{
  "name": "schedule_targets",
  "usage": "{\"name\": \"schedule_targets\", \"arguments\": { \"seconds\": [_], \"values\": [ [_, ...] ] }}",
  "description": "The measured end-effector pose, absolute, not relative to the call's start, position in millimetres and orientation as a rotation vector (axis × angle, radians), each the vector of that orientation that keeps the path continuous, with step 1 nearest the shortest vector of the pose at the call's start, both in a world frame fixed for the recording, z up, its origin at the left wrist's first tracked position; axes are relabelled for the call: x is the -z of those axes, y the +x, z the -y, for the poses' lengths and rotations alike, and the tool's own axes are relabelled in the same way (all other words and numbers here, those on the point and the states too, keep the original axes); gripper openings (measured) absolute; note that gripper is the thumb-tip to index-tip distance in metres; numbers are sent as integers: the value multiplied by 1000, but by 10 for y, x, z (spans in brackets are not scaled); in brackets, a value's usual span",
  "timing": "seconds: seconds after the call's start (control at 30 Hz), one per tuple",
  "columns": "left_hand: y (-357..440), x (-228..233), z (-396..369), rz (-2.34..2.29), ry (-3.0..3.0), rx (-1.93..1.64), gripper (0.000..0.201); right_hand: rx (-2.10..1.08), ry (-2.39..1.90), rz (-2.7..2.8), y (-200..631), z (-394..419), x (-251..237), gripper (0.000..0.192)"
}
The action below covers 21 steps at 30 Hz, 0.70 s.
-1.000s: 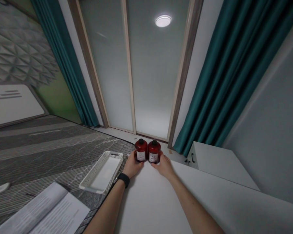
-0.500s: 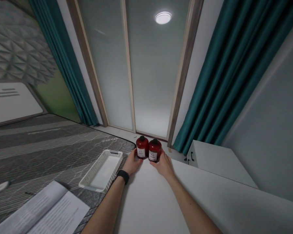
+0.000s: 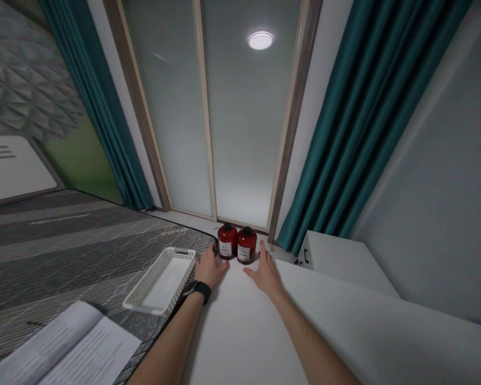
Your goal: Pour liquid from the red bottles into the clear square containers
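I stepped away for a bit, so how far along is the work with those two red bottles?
Done: two red bottles stand upright, side by side, at the white surface's far end. In hand: nothing; left hand and right hand lie open beside them. The white basket sits empty.

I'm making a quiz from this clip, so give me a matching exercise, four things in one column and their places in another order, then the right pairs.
Things:
1. red bottles
2. white basket
3. open booklet
4. black wristband

Places:
A. lower left corner, on the grey mattress
B. on the left forearm
C. at the far end of the white surface, side by side
D. on the mattress edge, beside the left hand

Pairs: 1-C, 2-D, 3-A, 4-B
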<state>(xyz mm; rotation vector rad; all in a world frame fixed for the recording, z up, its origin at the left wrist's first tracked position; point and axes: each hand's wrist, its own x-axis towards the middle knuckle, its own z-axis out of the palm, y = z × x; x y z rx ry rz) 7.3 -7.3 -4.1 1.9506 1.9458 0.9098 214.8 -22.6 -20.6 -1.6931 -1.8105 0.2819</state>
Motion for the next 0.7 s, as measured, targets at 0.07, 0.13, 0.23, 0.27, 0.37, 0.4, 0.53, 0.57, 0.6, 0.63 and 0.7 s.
{"name": "schedule_targets", "arguments": {
  "seconds": [0.07, 0.13, 0.23, 0.27, 0.37, 0.4, 0.53, 0.57, 0.6, 0.63, 0.7],
  "values": [
    [116, 12, 151, -2044, 2007, -864, 63, -258, -1704, 1833, 2217, 344, 198, 100],
    [163, -15, 238, -2120, 2070, -817, 59, -230, -1720, 1860, 2293, 471, 183, 90],
    [227, -51, 393, -2172, 2179, -754, 50, -195, -1746, 1904, 2405, 660, 152, 81],
    [248, -63, 451, -2176, 2217, -737, 47, -185, -1753, 1918, 2439, 721, 142, 79],
    [317, -103, 636, -2135, 2346, -687, 38, -159, -1772, 1956, 2529, 898, 122, 74],
    [346, -118, 699, -2102, 2395, -672, 36, -152, -1777, 1965, 2557, 959, 120, 72],
    [538, -201, 945, -1909, 2579, -636, 38, -123, -1794, 1986, 2681, 1232, 117, 69],
    [613, -227, 1007, -1853, 2617, -634, 40, -115, -1799, 1987, 2719, 1310, 115, 68],
    [700, -254, 1072, -1794, 2650, -634, 41, -107, -1804, 1987, 2760, 1391, 113, 67],
    [796, -280, 1139, -1731, 2681, -633, 41, -99, -1810, 1986, 2805, 1474, 111, 67],
    [1005, -329, 1278, -1610, 2729, -631, 41, -83, -1822, 1981, 2905, 1642, 105, 64]
  ]
}}
